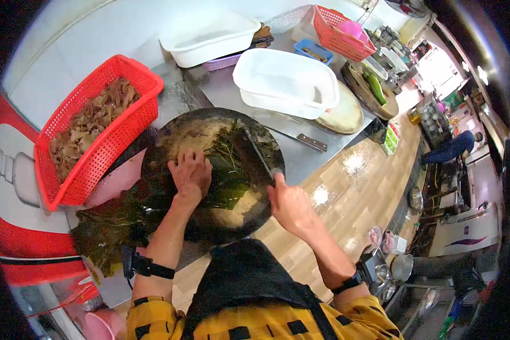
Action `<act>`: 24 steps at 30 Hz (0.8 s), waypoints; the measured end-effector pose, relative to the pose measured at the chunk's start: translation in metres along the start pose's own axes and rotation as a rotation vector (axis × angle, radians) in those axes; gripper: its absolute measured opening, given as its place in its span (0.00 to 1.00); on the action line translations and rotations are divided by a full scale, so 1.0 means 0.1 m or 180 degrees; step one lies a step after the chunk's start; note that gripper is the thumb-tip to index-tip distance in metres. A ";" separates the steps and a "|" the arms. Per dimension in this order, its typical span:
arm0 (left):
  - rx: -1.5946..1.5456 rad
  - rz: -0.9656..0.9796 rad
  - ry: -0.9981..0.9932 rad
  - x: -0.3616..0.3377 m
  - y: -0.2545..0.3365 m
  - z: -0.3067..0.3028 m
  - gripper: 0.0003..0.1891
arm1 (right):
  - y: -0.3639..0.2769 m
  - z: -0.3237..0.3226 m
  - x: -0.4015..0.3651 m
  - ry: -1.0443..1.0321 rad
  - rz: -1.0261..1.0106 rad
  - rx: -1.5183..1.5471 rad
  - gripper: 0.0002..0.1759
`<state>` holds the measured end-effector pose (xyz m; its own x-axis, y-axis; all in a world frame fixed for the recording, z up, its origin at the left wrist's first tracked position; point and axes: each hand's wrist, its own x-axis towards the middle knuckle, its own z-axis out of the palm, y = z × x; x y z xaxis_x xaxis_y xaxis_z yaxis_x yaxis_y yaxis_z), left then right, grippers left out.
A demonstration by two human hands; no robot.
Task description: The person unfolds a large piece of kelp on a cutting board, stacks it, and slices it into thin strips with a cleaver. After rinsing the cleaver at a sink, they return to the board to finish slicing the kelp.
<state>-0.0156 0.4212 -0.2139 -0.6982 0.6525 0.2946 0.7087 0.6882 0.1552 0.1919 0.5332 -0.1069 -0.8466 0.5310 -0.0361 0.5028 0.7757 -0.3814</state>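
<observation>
On a round chopping board (226, 217), dark green leafy sheets that look like kelp (224, 195) lie beside a pile of thin green shreds (225, 141). My left hand (190, 174) presses down on the sheets with curled fingers, left of the shreds; what lies under the palm is hidden. My right hand (290, 205) is closed around the handle of a cleaver (258, 152), its blade standing at the right edge of the greens. More of the dark sheets (110, 226) hang over the board's lower left side.
A red basket (122, 130) of brownish cut pieces stands at left. Behind the board are a white tub (283, 79), a knife (311, 141) on the metal table and another round board (345, 113). A person (453, 147) bends over at far right.
</observation>
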 end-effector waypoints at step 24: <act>-0.0311 0.0104 0.0538 0.10 0.19 0.20 0.08 | -0.20 0.31 0.77 -0.0912 -0.0773 -0.0781 0.07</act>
<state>-0.0109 0.4474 -0.2267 -0.6536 0.6057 0.4538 0.7429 0.6282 0.2314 0.1108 0.5481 -0.1304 -0.9420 0.2345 -0.2401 0.2809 0.9424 -0.1814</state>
